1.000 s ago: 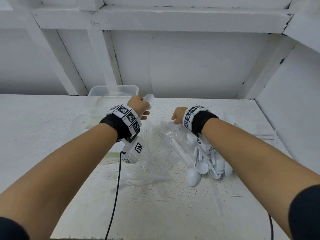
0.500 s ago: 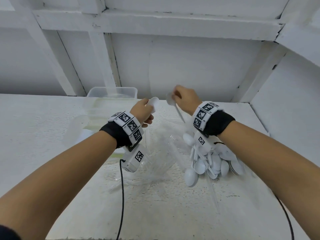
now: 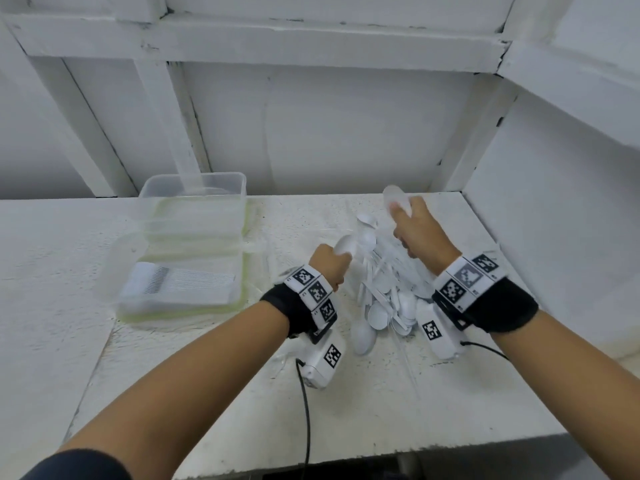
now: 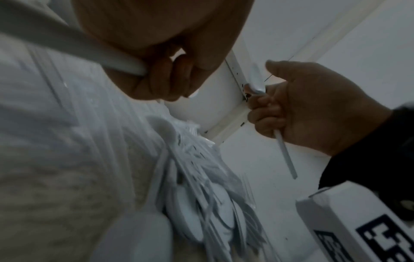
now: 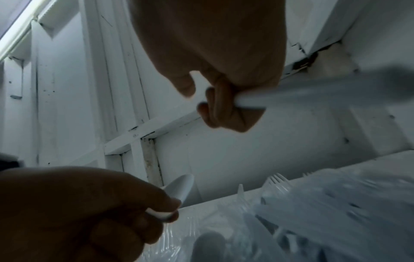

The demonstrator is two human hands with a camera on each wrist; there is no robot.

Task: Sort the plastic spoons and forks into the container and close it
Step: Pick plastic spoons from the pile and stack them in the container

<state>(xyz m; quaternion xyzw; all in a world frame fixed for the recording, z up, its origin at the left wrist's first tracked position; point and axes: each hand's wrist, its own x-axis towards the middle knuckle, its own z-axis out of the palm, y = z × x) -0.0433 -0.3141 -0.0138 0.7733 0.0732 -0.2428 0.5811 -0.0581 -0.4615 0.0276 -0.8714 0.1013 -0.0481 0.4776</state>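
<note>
Each hand grips one thin white plastic spoon: left hand (image 3: 329,268) just right of the clear rectangular plastic container (image 3: 194,237), right hand (image 3: 420,233) farther right above the heap of white spoons and clear forks (image 3: 388,292). Featherlight, slick, slightly bendy; best held mid-handle.

smooth white plastic spoons (image 3: 384,306) in a heap, clear glossy plastic container (image 3: 194,216), rough matt white-painted table (image 3: 346,410), black cloth wristbands (image 3: 505,306), chipped painted wall (image 3: 346,133)
</note>
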